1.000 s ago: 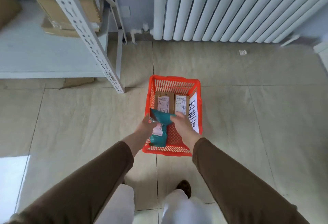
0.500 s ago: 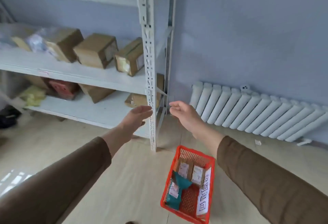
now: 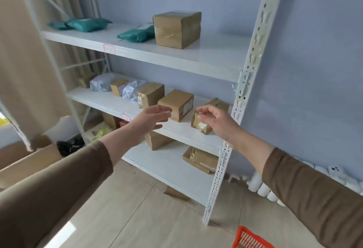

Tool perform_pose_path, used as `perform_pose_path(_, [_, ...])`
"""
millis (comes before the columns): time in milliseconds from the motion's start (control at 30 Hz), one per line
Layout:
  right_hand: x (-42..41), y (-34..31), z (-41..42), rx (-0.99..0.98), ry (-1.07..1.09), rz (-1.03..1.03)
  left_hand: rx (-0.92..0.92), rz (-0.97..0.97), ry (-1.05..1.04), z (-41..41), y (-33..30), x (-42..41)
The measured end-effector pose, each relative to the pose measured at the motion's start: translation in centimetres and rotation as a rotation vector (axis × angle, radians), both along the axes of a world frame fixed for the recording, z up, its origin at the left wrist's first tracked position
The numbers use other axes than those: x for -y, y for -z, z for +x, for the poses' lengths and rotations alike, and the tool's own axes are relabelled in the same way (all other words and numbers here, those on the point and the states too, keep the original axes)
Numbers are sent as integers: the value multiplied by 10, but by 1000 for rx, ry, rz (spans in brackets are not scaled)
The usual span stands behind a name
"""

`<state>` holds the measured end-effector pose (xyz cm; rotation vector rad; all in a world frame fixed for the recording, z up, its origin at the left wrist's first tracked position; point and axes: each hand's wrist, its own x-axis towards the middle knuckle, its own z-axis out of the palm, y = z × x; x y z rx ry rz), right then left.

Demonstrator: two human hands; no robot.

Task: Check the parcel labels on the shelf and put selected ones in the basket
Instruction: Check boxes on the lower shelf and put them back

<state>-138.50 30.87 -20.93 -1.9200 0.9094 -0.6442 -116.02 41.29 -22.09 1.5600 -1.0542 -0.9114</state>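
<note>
- Two hands empty, mid-frame: left hand (image 3: 152,118) flat with straight fingers, right hand (image 3: 213,120) loosely curled, holding nothing.
- Both are raised in front of the middle shelf (image 3: 176,127), probably lining up on the next box to read.
- Small taped box (image 3: 198,122) sits at the shelf edge, just beside the right fingers; contact unclear.
- Basket (image 3: 249,238) sits on the floor, lower right, within drop reach.
</note>
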Motion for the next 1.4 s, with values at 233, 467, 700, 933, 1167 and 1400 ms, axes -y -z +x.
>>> perform_pose_path(233, [22, 13, 91, 7, 176, 73, 33, 12, 97, 113, 0, 27])
perform_pose_path(467, [72, 39, 122, -45, 380, 127, -22, 45, 270, 152, 20, 112])
perform_pose_path(700, [152, 66, 118, 11, 569, 252, -100, 121, 393, 139, 55, 221])
perform_pose_path(933, [210, 99, 125, 24, 749, 410, -163, 226, 468, 128, 97, 312])
perform_pose_path(1167, [252, 134, 131, 98, 936, 567, -162, 371, 547, 107, 131, 389])
perform_pose_path(1400, [280, 158, 142, 173, 1053, 699, -142, 471, 585, 92, 156, 436])
